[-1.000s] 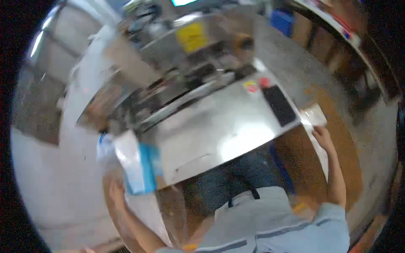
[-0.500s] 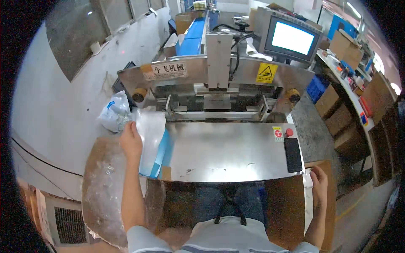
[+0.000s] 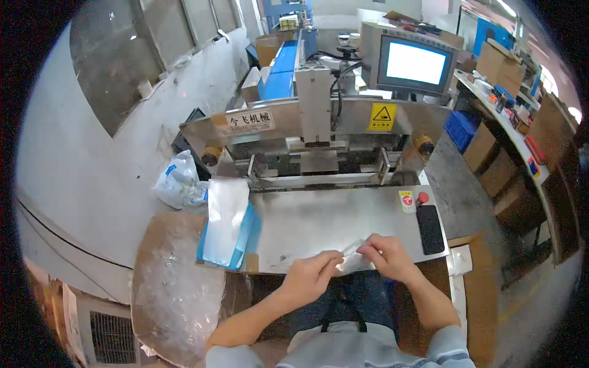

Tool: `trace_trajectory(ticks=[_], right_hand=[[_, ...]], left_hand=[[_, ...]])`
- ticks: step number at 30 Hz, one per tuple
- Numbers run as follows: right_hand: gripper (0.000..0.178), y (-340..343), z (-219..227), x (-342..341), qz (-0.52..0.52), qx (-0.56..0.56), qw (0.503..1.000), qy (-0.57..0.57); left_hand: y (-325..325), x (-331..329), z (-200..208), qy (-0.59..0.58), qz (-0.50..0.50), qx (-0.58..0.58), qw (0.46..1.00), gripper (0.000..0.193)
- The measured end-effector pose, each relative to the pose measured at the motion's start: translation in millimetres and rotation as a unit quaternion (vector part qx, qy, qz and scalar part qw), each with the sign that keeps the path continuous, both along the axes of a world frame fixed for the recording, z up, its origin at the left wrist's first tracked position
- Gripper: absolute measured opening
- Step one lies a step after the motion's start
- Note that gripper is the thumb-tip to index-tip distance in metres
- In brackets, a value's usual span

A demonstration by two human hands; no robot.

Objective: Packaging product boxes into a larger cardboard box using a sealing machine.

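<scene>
At the front edge of the steel worktop, both hands are closed on a small silvery plastic pouch. My left hand pinches its left end and my right hand its right end. The fingers cover part of it, and whether anything lies inside cannot be made out. Left of the hands stands a blue box, with a stack of white, shiny pouches lying on top.
A steel machine with a screen rises behind the worktop. A black phone-like slab and a red button sit at its right. Open cartons with clear plastic pieces and white items flank me.
My left hand has left the pouch stack by the blue box, and my right hand has left the right carton. Both have come together at the front edge around a pouch.
</scene>
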State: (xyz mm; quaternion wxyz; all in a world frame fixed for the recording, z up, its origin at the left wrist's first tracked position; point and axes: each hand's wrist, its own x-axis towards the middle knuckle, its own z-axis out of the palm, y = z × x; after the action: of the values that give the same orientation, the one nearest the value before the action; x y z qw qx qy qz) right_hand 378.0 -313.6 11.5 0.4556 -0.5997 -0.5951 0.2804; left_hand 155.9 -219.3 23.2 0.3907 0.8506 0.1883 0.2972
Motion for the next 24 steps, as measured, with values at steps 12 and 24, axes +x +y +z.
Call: trace_trajectory(ticks=[12, 24], right_hand=[[0.013, -1.6, -18.2, -8.4, 0.068, 0.125, 0.95, -0.278], [0.015, -14.5, -34.4, 19.2, 0.22, -0.059, 0.947, -0.227]], left_hand=[[-4.2, 1.7, -36.8, -0.003, 0.083, 0.199, 0.976, 0.044], [37.9, -1.5, -44.3, 0.341, -0.133, 0.074, 0.928, 0.023]])
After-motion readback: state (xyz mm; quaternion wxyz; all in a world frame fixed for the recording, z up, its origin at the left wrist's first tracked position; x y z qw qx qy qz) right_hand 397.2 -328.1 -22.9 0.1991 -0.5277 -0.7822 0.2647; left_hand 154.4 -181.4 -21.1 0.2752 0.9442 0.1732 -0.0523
